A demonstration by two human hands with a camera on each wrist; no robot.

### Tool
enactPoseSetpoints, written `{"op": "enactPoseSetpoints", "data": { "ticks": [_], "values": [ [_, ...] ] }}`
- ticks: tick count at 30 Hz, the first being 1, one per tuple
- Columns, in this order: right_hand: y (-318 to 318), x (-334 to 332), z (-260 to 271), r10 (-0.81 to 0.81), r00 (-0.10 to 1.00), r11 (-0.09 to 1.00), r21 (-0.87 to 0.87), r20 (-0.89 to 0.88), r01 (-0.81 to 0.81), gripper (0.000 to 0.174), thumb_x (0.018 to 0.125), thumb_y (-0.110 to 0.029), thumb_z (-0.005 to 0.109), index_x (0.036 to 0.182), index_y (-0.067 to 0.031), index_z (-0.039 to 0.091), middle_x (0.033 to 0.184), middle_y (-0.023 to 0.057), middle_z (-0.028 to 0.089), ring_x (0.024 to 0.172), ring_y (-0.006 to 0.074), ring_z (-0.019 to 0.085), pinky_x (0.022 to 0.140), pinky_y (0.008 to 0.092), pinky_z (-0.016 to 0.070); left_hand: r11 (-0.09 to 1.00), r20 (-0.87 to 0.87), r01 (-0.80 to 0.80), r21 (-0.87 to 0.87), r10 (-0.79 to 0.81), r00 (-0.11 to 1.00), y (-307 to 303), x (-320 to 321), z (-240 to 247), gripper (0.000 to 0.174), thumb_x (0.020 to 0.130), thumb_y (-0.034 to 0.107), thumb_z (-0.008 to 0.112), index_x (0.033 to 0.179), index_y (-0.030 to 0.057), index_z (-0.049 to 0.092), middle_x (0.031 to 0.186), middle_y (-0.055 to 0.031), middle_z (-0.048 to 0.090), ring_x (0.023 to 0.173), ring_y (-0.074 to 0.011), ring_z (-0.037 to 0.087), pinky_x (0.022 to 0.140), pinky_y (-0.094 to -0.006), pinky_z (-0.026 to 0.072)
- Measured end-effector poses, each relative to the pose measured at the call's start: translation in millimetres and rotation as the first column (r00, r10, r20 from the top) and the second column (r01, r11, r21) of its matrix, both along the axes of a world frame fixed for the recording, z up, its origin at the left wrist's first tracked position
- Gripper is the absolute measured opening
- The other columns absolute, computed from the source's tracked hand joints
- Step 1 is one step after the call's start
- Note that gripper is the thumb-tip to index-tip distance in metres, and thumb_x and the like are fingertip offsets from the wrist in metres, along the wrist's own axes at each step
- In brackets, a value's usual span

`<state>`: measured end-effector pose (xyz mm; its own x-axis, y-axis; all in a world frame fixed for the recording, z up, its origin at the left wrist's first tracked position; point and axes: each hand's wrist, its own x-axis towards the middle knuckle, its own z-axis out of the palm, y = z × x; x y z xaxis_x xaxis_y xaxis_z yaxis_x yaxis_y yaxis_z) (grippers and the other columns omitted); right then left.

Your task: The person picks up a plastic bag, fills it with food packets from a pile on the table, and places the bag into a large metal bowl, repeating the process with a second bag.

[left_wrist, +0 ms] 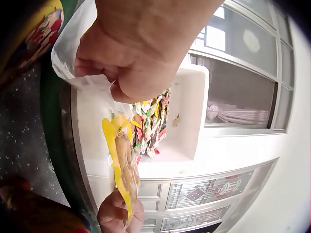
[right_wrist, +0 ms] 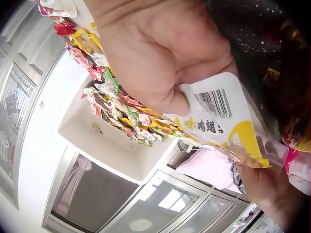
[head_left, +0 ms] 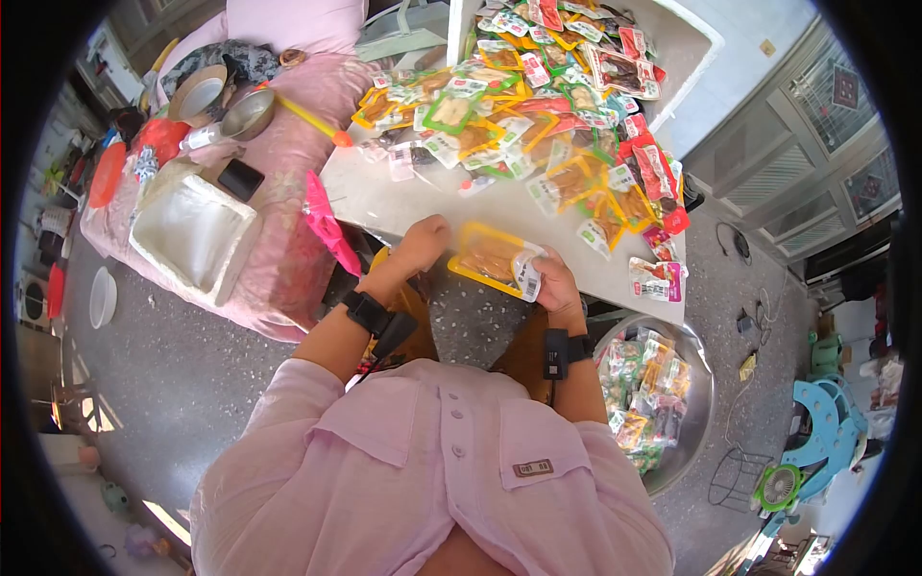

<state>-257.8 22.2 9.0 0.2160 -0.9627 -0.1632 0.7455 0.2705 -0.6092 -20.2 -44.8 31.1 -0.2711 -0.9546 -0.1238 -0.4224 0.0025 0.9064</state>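
Observation:
My right hand (head_left: 560,288) grips the printed white end of a yellow-edged food packet (head_left: 490,261), with brownish pieces showing through its clear front. A barcode and Chinese characters show on that end in the right wrist view. My left hand (left_wrist: 141,53) has its fingers curled on translucent white plastic (left_wrist: 68,53), close to the packet's other end. In the head view this hand sits just left of the packet, near the table's front edge. Many similar packets (head_left: 480,125) lie heaped at the back of the white table (head_left: 384,197).
A white foam box (head_left: 696,38) tipped toward the table holds more packets. On the floor to the right stands a metal basin (head_left: 706,384) of packets. A pink-covered bed (head_left: 288,115) on the left bears an open foam box (head_left: 192,235) and a metal bowl (head_left: 248,113).

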Motion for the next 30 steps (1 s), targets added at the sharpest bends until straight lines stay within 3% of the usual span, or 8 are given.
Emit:
{"op": "enactPoseSetpoints", "data": {
  "ticks": [3, 6, 9, 12, 18, 21, 24, 30],
  "values": [
    [1.1, -3.9, 0.0, 0.006, 0.999, 1.0, 0.022, -0.049, -0.005, 0.02, 0.075, -0.001, 0.047, 0.095, -0.0006, 0.046, 0.093, 0.0139, 0.054, 0.083, 0.0231, 0.056, 0.076, 0.0367, 0.046, 0.99, -0.004, 0.014, 0.144, -0.014, 1.0, 1.4, -1.8, 4.1, 0.021, 0.074, 0.019, 0.043, 0.079, -0.0007, 0.05, 0.074, -0.019, 0.054, 0.073, -0.0341, 0.051, 0.065, -0.038, 0.0402],
    [2.9, -3.6, 3.7, 0.011, 0.998, 0.999, 0.032, -0.064, -0.009, 0.02, 0.075, -0.001, 0.046, 0.096, -0.0001, 0.046, 0.093, 0.0144, 0.055, 0.083, 0.0231, 0.056, 0.075, 0.0363, 0.0465, 0.977, 0.173, 0.163, -0.137, -0.138, 0.975, 2.7, -3.9, -3.4, 0.021, 0.076, 0.018, 0.041, 0.081, 0.0001, 0.051, 0.078, -0.0203, 0.054, 0.077, -0.0353, 0.051, 0.068, -0.0387, 0.0402],
    [3.3, -6.8, 7.6, 0.008, 0.996, 1.0, 0.007, -0.09, -0.007, 0.023, 0.075, 0.0, 0.045, 0.098, 0.0012, 0.045, 0.094, 0.0152, 0.054, 0.084, 0.0237, 0.057, 0.075, 0.0354, 0.0467, 0.931, 0.331, 0.243, -0.274, -0.146, 0.932, 6.8, -12.5, -7.2, 0.015, 0.075, 0.014, 0.045, 0.078, 0.0012, 0.052, 0.075, -0.0162, 0.055, 0.071, -0.029, 0.054, 0.064, -0.0353, 0.0417],
    [3.9, -6.9, 12.6, -0.032, 0.988, 0.997, 0.062, -0.152, 0.042, 0.026, 0.075, 0.001, 0.044, 0.101, 0.0026, 0.044, 0.095, 0.0158, 0.054, 0.083, 0.0247, 0.057, 0.075, 0.0353, 0.0467, 0.929, 0.351, 0.266, -0.258, -0.166, 0.921, 14.5, -20.7, -10.4, 0.014, 0.074, 0.014, 0.045, 0.077, 0.0018, 0.051, 0.077, -0.0189, 0.055, 0.075, -0.034, 0.053, 0.064, -0.0387, 0.0414],
    [0.8, -15.1, 4.5, -0.022, 0.98, 0.995, 0.092, -0.198, 0.041, 0.03, 0.073, 0.002, 0.043, 0.103, 0.0037, 0.043, 0.096, 0.0171, 0.054, 0.084, 0.0263, 0.057, 0.075, 0.0371, 0.0468, 0.926, 0.284, 0.15, -0.348, -0.048, 0.958, 23.9, -24.1, 2.8, 0.015, 0.075, 0.015, 0.045, 0.078, 0.002, 0.05, 0.074, -0.0185, 0.055, 0.072, -0.0348, 0.052, 0.063, -0.0397, 0.0415],
    [-1.8, -14.4, 3.6, -0.022, 0.972, 0.993, 0.111, -0.234, 0.049, 0.029, 0.073, 0.003, 0.043, 0.102, 0.0038, 0.043, 0.096, 0.017, 0.054, 0.085, 0.0263, 0.056, 0.074, 0.0371, 0.0469, 0.937, 0.282, 0.16, -0.311, -0.07, 0.957, 23.2, -23.7, -5.7, 0.014, 0.074, 0.015, 0.045, 0.077, 0.0022, 0.05, 0.075, -0.0175, 0.054, 0.074, -0.034, 0.052, 0.064, -0.0393, 0.0416],
    [-3.8, -8.5, 9.3, -0.034, 0.955, 0.991, 0.114, -0.293, 0.071, 0.029, 0.073, 0.003, 0.043, 0.102, 0.0034, 0.043, 0.094, 0.0162, 0.054, 0.084, 0.0257, 0.056, 0.073, 0.0363, 0.0472, 0.868, 0.345, 0.237, -0.437, -0.082, 0.935, 22.3, -25.9, -13.0, 0.013, 0.074, 0.014, 0.045, 0.078, 0.003, 0.05, 0.077, -0.0162, 0.053, 0.077, -0.0329, 0.051, 0.066, -0.0387, 0.0417],
    [-13.6, 21.8, 6.1, -0.194, 0.904, 0.978, 0.0, -0.381, 0.21, 0.03, 0.076, 0.001, 0.042, 0.106, 0.0046, 0.041, 0.099, 0.0146, 0.052, 0.086, 0.0247, 0.054, 0.076, 0.0345, 0.0451, 0.835, 0.349, 0.249, -0.491, -0.073, 0.934, 29.4, -31.3, 18.0, 0.011, 0.075, 0.014, 0.045, 0.077, 0.0041, 0.05, 0.079, -0.0161, 0.051, 0.079, -0.0329, 0.05, 0.066, -0.0395, 0.0414]
  ]
}}
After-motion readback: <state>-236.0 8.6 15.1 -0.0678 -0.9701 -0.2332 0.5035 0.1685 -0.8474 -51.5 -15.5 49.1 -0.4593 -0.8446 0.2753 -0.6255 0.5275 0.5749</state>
